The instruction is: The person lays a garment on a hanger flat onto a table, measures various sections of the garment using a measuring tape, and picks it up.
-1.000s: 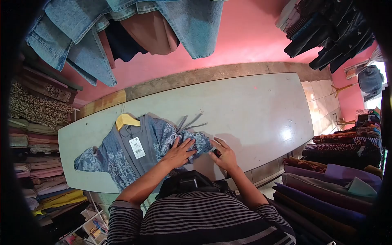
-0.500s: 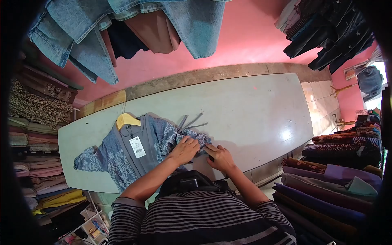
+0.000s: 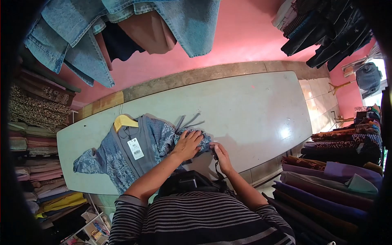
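One long, pale grey table (image 3: pixel 253 106) carries the blue-grey, white-patterned cloth jacket (image 3: pixel 155 139) on its left part, apparently spread for flat handling. The left hand (image 3: pixel 188 145) has its grip spread on one sleeve (image 3: pixel 169 134), likely steadying it, flatter than half a second ago; the right hand (image 3: pixel 222 157), now turned sideways, meets the cuff (image 3: pixel 208 141), whether pinching I cannot tell.
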`<state>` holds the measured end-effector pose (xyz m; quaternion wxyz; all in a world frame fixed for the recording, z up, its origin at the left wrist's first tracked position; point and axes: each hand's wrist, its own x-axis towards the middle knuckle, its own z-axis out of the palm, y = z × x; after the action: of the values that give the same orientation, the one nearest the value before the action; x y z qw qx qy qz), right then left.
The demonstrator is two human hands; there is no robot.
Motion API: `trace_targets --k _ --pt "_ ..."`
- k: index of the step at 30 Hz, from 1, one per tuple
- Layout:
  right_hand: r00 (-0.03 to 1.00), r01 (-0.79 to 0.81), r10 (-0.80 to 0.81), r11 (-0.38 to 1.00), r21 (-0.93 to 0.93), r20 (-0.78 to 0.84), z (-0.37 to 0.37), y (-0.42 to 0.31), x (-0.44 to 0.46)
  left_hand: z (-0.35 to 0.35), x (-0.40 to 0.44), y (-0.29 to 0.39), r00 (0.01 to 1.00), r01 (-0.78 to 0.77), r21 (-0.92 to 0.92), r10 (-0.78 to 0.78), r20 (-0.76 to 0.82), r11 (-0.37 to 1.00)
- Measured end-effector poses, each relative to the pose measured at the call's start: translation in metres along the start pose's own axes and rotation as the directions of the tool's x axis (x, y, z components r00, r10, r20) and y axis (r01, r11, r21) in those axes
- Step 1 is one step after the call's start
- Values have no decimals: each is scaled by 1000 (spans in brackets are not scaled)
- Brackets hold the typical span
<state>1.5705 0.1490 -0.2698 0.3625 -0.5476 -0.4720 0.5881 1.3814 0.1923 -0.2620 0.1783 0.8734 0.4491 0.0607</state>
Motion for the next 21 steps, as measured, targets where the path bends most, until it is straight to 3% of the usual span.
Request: trace_targets --k 1,2,4,5,7,11,15,17,21 --pt "986 -169 161 951 258 52 0 3 2 1 2 0 998 -15 -19 14 -67 1000" --pt "986 -164 157 958 233 48 1 11 4 2 4 0 998 -18 -18 16 -66 1000" --pt "992 -122 122 966 227 10 4 15 6 4 11 1 996 -72 -298 51 -76 952" --pt "996 -80 87 973 218 -25 5 17 6 6 15 2 996 -71 -299 51 -72 952" --pt "999 -36 41 990 135 -33 6 25 8 8 22 5 998 65 -488 -58 30 870" --pt "998 60 -62 987 -150 -11 6 12 5 14 28 6 988 156 -492 -147 56 857" --pt "997 81 -80 980 -184 12 8 5 3 17 34 -1 981 196 -473 -170 98 859" --pt "968 244 -248 921 -304 26 10 12 4 25 38 -3 976 149 -445 -204 -79 883" --pt "978 207 -200 947 -247 51 11 15 3 23 44 -5 977 183 -394 -211 -29 901"
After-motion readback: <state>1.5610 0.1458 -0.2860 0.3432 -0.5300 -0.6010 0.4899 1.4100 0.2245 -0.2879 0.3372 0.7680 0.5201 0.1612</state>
